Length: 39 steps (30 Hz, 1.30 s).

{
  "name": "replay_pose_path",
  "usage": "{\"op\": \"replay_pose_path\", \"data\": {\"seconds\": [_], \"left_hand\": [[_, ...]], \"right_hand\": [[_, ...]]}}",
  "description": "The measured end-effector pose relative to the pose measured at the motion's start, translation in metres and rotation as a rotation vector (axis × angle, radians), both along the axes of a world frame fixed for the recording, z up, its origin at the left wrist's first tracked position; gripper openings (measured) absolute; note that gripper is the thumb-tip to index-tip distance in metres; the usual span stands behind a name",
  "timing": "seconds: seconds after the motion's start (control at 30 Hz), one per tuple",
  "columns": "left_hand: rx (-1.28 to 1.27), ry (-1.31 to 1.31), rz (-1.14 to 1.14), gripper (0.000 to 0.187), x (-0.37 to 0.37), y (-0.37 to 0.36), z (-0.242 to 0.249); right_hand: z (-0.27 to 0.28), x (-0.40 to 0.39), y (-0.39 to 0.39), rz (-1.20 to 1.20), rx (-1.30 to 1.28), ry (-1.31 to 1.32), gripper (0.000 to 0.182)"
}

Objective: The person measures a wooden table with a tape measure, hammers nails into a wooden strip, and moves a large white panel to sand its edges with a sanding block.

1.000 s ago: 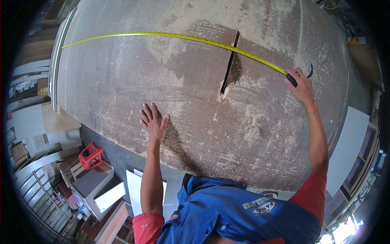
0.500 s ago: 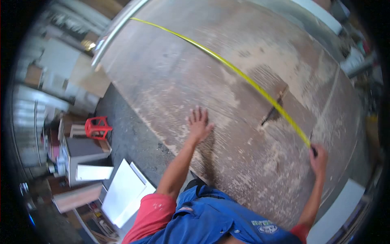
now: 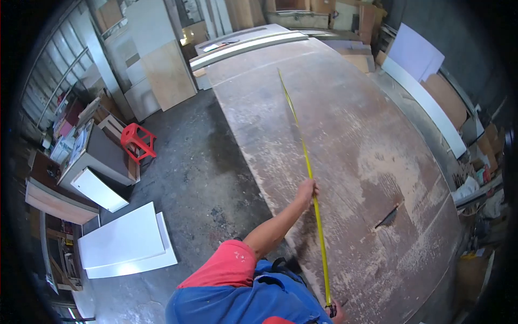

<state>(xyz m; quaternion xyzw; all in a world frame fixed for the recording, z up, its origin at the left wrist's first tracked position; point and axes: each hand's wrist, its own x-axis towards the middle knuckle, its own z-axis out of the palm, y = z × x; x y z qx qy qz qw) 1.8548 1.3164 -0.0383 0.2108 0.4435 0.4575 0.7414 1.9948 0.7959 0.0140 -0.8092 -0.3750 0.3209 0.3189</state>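
Note:
A yellow tape measure blade (image 3: 318, 221) stretches over the big worn wooden tabletop (image 3: 291, 129), from near my body to a free tip at the far end. My left hand (image 3: 307, 192) is closed around the blade partway along it, fingers curled over its edge. Low in the view, close to my waist, my right hand (image 3: 339, 313) grips the dark tape measure case (image 3: 331, 309); part of that hand is cut off by the frame. Right of the blade, a dark slot (image 3: 386, 218) crosses the tabletop, with sawdust spread around it.
A long pale metal bar (image 3: 248, 48) lies across the table's far end. On the floor to the left are stacked white panels (image 3: 127, 243) and a red plastic stool (image 3: 138, 142) beside a cabinet. A long white board (image 3: 426, 108) stands along the right side.
My left hand has gone from spread open over the tabletop to closed on the blade. My right hand has drawn the case in toward my body, and the view has tilted up.

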Motion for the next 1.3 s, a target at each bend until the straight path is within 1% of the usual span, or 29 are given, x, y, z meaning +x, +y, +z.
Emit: {"op": "replay_pose_path", "data": {"seconds": [0.03,0.07,0.1,0.13,0.17,0.23,0.3,0.33,0.37,0.4,0.43,0.47,0.53,0.57,0.6,0.63,0.67,0.73,0.77,0.8,0.87,0.93,1.0,1.03,1.1,1.13,1.2,1.27,1.3], "left_hand": [[0.077,-0.059,-0.138,0.020,-0.017,-0.009,-0.005],[0.269,0.046,-0.395,0.017,-0.037,-0.028,0.004],[0.361,0.025,-0.583,0.017,-0.053,-0.046,-0.001],[0.491,0.092,-0.715,0.016,-0.078,-0.071,0.027],[0.310,-0.257,-0.728,0.014,-0.103,-0.094,0.036],[-0.025,-0.417,-0.602,0.013,-0.145,-0.118,0.027],[-0.011,-0.359,-0.558,0.012,-0.209,-0.089,0.025],[-0.006,-0.295,-0.563,0.011,-0.240,-0.074,0.018],[-0.103,-0.323,-0.310,0.011,-0.269,-0.058,0.018],[-0.159,-0.342,-0.058,0.011,-0.298,-0.042,0.019],[-0.115,-0.392,0.070,0.014,-0.328,-0.019,-0.021],[-0.164,-0.481,0.207,0.018,-0.362,-0.013,-0.019],[-0.163,-0.387,0.294,0.025,-0.399,-0.010,-0.024],[-0.173,-0.374,0.282,0.025,-0.415,-0.008,-0.027],[-0.159,-0.266,0.205,0.030,-0.432,-0.004,-0.023],[-0.146,-0.158,0.129,0.035,-0.446,0.002,-0.017],[-0.154,-0.139,0.120,0.035,-0.459,0.009,-0.011],[-0.235,-0.143,-0.028,0.044,-0.483,0.032,0.004],[-0.254,-0.126,-0.124,0.053,-0.498,0.046,-0.001],[-0.253,-0.118,-0.078,0.053,-0.515,0.069,0.000],[-0.268,-0.134,-0.175,0.057,-0.551,0.103,0.010],[-0.246,-0.195,-0.021,0.046,-0.577,0.147,0.009],[-0.063,-0.317,0.136,0.043,-0.597,0.187,0.028],[-0.068,-0.329,0.180,0.043,-0.609,0.207,0.038],[-0.072,-0.472,0.376,0.037,-0.637,0.249,0.056],[-0.070,-0.480,0.400,0.037,-0.652,0.268,0.063],[-0.013,-0.424,0.538,0.035,-0.683,0.305,0.070],[-0.064,-0.354,0.569,0.036,-0.716,0.343,0.061],[-0.148,-0.229,0.594,0.037,-0.739,0.361,0.061]], "right_hand": [[0.007,-0.020,0.021,-0.064,-0.006,-0.030,0.025],[0.009,-0.038,0.052,-0.047,0.008,-0.036,0.025],[0.007,-0.055,0.088,0.017,0.045,-0.109,0.032],[0.003,-0.070,0.123,0.091,0.083,-0.185,0.040],[-0.006,-0.084,0.156,0.080,0.067,-0.109,0.038],[0.015,-0.133,0.228,0.138,0.063,-0.076,0.038],[0.037,-0.181,0.284,0.161,0.033,-0.035,0.038],[0.045,-0.202,0.307,0.309,0.023,-0.172,0.040],[0.052,-0.223,0.327,0.448,0.016,-0.306,0.042],[0.063,-0.244,0.346,0.449,0.014,-0.296,0.042],[0.077,-0.264,0.363,0.531,-0.023,-0.266,0.043],[0.086,-0.283,0.382,0.608,-0.057,-0.236,0.045],[0.087,-0.322,0.416,0.648,-0.028,-0.272,0.047],[0.079,-0.339,0.437,0.742,0.035,-0.281,0.047],[0.070,-0.356,0.459,0.834,0.101,-0.287,0.047],[0.060,-0.373,0.483,0.866,0.069,-0.282,0.047],[0.055,-0.391,0.508,0.855,0.067,-0.261,0.047],[0.049,-0.427,0.566,0.933,0.016,-0.242,0.044],[0.045,-0.444,0.595,0.972,0.091,-0.220,0.044],[0.036,-0.461,0.626,1.015,0.102,-0.206,0.044],[0.027,-0.503,0.691,1.066,0.236,-0.165,0.044],[0.046,-0.552,0.757,1.224,0.197,-0.153,0.041],[0.053,-0.598,0.808,1.244,0.285,0.019,0.037],[0.070,-0.622,0.831,1.294,0.298,0.078,0.032],[0.095,-0.665,0.874,1.418,0.287,0.042,0.032],[0.103,-0.686,0.896,1.508,0.294,0.006,0.031],[0.104,-0.724,0.939,1.605,0.278,-0.069,0.033],[0.104,-0.755,0.977,1.689,0.332,-0.098,0.038],[0.101,-0.772,0.996,1.666,0.431,-0.095,0.040]]}}
